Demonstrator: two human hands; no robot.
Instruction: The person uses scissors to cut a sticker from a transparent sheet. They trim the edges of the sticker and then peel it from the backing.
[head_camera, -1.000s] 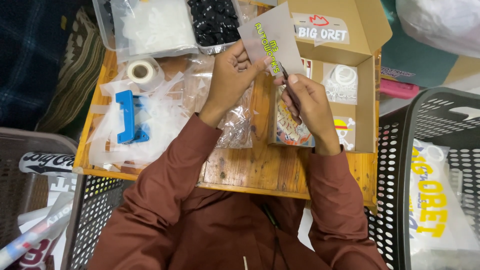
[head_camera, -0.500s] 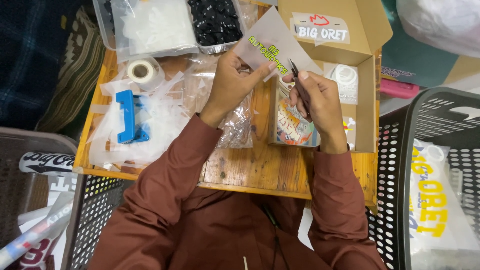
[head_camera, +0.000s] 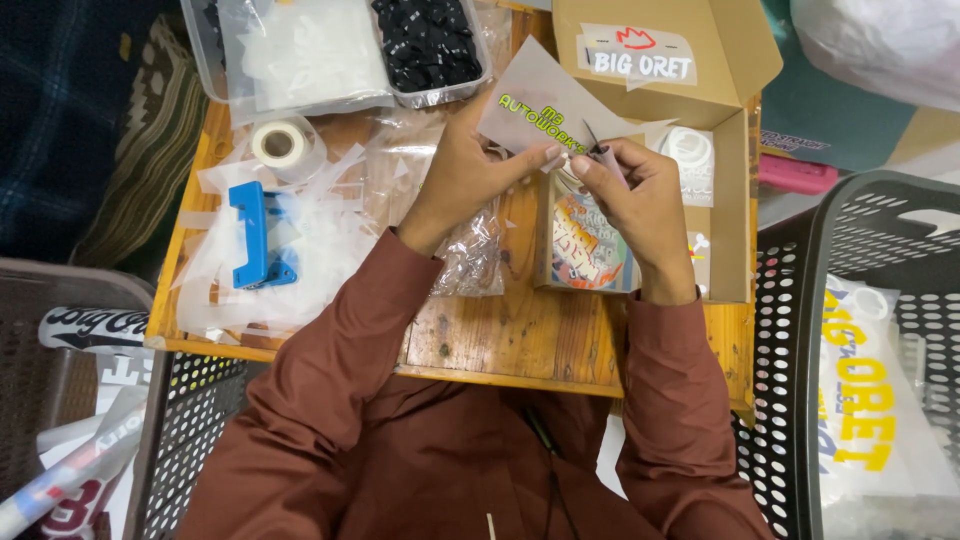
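My left hand (head_camera: 470, 170) pinches the lower edge of a grey sticker sheet (head_camera: 540, 105) with yellow-green lettering, held up over the small wooden table (head_camera: 500, 340). My right hand (head_camera: 630, 190) meets it at the same edge, gripping a thin dark pointed tool (head_camera: 592, 140) against the sheet. Both hands hover above an open cardboard box (head_camera: 720, 200) that holds colourful stickers (head_camera: 585, 245) and white cut-outs. Both sleeves are dark red.
A blue tool (head_camera: 255, 235) lies on clear plastic scraps at the table's left, next to a roll of white tape (head_camera: 278, 143). Clear trays of white parts (head_camera: 300, 50) and black parts (head_camera: 425, 40) stand at the back. Perforated baskets (head_camera: 860, 300) flank the table.
The sheet has come lower and turned flatter. My hands have drawn together at its lower edge, the right one moving in with the dark tool.
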